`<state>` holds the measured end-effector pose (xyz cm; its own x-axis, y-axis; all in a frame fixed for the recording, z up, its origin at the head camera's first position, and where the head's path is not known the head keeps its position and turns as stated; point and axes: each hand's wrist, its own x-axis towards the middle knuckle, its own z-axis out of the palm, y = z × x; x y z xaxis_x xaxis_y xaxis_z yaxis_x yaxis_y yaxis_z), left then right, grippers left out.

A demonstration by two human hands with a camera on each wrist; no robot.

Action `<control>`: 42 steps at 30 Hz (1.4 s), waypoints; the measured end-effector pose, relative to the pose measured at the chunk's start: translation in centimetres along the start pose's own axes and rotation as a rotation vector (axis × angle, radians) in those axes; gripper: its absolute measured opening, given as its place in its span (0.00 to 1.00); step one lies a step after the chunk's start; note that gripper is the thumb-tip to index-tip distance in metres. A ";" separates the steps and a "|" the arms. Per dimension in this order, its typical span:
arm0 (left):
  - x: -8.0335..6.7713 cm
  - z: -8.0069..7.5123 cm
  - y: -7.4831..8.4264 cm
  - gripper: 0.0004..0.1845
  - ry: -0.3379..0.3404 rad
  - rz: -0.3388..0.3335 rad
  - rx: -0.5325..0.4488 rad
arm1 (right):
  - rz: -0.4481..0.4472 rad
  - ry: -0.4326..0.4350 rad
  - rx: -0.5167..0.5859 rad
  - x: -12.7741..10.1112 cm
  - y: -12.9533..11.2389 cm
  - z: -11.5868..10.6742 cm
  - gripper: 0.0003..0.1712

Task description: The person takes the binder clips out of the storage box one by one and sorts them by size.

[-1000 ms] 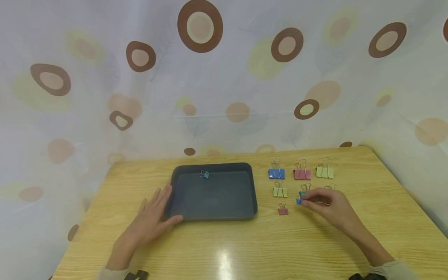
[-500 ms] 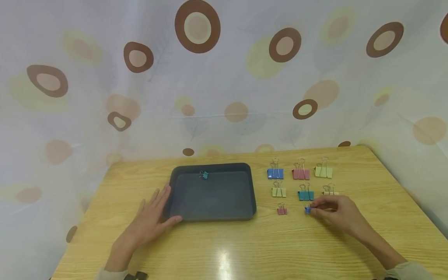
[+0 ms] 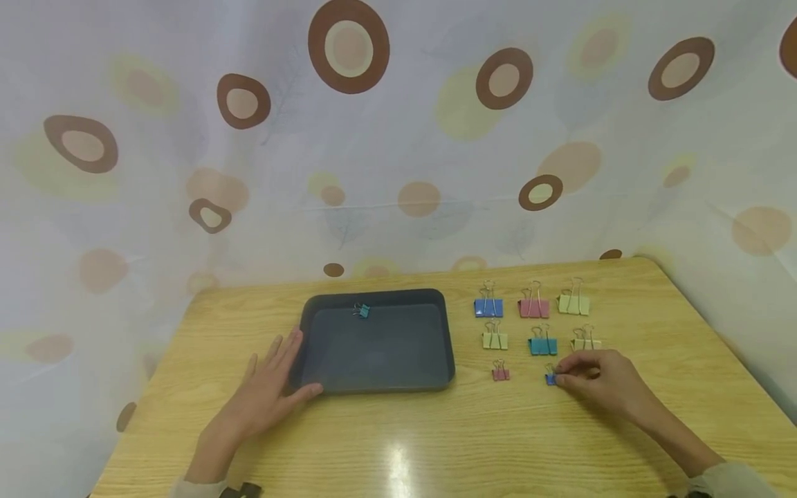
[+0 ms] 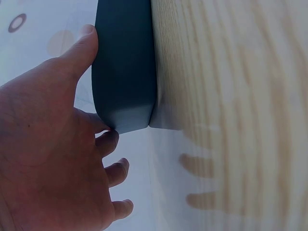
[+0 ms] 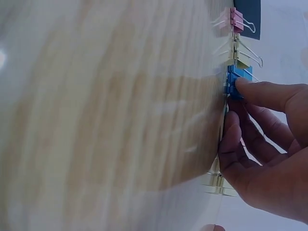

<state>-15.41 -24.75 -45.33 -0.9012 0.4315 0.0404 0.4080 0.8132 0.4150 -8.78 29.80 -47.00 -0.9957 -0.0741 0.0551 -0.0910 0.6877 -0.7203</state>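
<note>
My right hand (image 3: 607,382) pinches a small blue binder clip (image 3: 551,380) low over the table, in the nearest row of clips. In the right wrist view the thumb lies against the blue clip's side, with the other fingers curled behind it. To its left stands a small pink binder clip (image 3: 501,374); just behind it is a teal binder clip (image 3: 544,346). My left hand (image 3: 258,401) rests at the left end of a dark grey tray (image 3: 373,353), fingers spread along its side and thumb at the front corner. A small teal binder clip (image 3: 364,312) lies inside the tray, near its back wall.
The back row holds a large blue clip (image 3: 488,308), a pink clip (image 3: 534,308) and a pale green clip (image 3: 573,305). In the middle row are a yellow-green clip (image 3: 495,341) and a pale yellow clip (image 3: 587,344), partly behind my right hand. A patterned curtain (image 3: 386,152) hangs behind the wooden table (image 3: 398,443).
My right hand has carried the small blue clip right and toward me, from in front of the middle-row teal clip to the front row. My left hand stays at the tray.
</note>
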 end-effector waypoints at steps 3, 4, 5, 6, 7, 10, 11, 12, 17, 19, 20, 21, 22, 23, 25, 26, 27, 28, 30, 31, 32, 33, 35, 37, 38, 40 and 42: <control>-0.1 -0.1 -0.1 0.53 0.004 -0.001 0.004 | 0.006 -0.005 -0.002 0.2 0.0 0.0 0.05; -0.1 -0.1 -0.1 0.52 0.006 -0.001 0.007 | 0.007 -0.006 -0.005 0.3 0.0 0.0 0.05; -0.1 -0.1 -0.1 0.52 0.007 -0.001 0.010 | 0.008 -0.007 -0.007 0.3 0.0 0.0 0.05; -0.1 -0.1 -0.2 0.52 0.008 -0.001 0.012 | 0.009 -0.007 -0.013 0.3 0.0 0.0 0.06; -0.2 -0.1 -0.2 0.52 0.008 -0.001 0.014 | 0.012 -0.006 -0.017 0.4 0.0 0.0 0.06; -0.2 -0.1 -0.3 0.52 0.007 -0.003 0.016 | 0.024 0.008 -0.035 0.3 -0.1 -0.1 0.08; -0.2 -0.1 -0.3 0.52 0.006 -0.004 0.015 | 0.026 0.021 -0.045 0.3 -0.2 -0.2 0.09; -0.2 -0.2 -0.3 0.53 0.006 -0.005 0.014 | 0.024 0.037 -0.056 0.2 -0.3 -0.3 0.09; -0.3 -0.2 -0.5 0.53 0.008 -0.009 0.014 | -0.053 0.159 -0.083 0.3 -1.1 -1.1 0.05; -0.3 -0.1 -0.6 0.53 0.008 -0.008 0.016 | -0.097 0.187 -0.066 0.6 -1.7 -1.2 0.03; -0.3 -0.1 -0.6 0.53 0.008 -0.008 0.016 | -0.115 0.189 -0.056 0.7 -2.0 -1.2 0.03; -0.3 -0.1 -0.6 0.53 0.009 -0.008 0.015 | -0.129 0.185 -0.042 0.9 -2.4 -1.1 0.04; -0.4 -0.1 -0.7 0.53 0.009 -0.008 0.014 | -0.142 0.180 -0.027 1.1 -2.8 -1.0 0.04; -0.4 -0.1 -0.7 0.53 0.010 -0.007 0.015 | -0.149 0.171 -0.010 1.2 -3.2 -0.8 0.05; -0.4 0.0 -0.7 0.53 0.010 -0.008 0.015 | -0.156 0.153 0.014 1.6 -3.9 -0.3 0.07; -0.4 0.0 -0.7 0.53 0.010 -0.007 0.015 | -0.163 0.149 0.022 1.8 -4.3 0.0 0.07; -0.3 0.1 -0.7 0.53 0.013 -0.005 0.018 | -0.169 0.150 0.027 2.0 -4.6 0.3 0.08; -0.3 0.1 -0.7 0.53 0.015 -0.002 0.022 | -0.171 0.150 0.031 2.2 -4.9 0.6 0.08; -0.2 0.2 -0.7 0.52 0.018 0.002 0.027 | -0.183 0.151 0.044 2.6 -5.6 1.2 0.09; -0.2 0.3 -0.7 0.52 0.018 0.004 0.032 | -0.189 0.149 0.052 2.8 -5.9 1.5 0.09; -0.2 0.3 -0.6 0.52 0.019 0.005 0.037 | -0.190 0.148 0.061 3.1 -6.2 1.9 0.09; -0.1 0.3 -0.6 0.52 0.020 0.005 0.041 | -0.191 0.143 0.074 3.3 -6.6 2.3 0.10; -0.1 0.3 -0.6 0.52 0.018 0.005 0.049 | -0.195 0.132 0.106 3.8 -7.2 3.0 0.10; 0.0 0.3 -0.6 0.52 0.018 0.007 0.060 | -0.198 0.125 0.133 4.2 -7.9 3.7 0.10; 0.1 0.3 -0.6 0.52 0.019 0.008 0.062 | -0.198 0.121 0.151 4.5 -8.2 4.1 0.10; 0.2 0.4 -0.7 0.52 0.021 0.011 0.069 | -0.197 0.112 0.184 5.0 -8.7 4.8 0.10; 0.2 0.4 -0.7 0.53 0.023 0.011 0.074 | -0.198 0.102 0.215 5.5 -9.3 5.5 0.11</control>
<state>-15.84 -25.07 -45.97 -0.8994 0.4322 0.0656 0.4267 0.8354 0.3465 -13.29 19.03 -43.85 -0.9564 -0.1112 0.2702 -0.2890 0.4974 -0.8180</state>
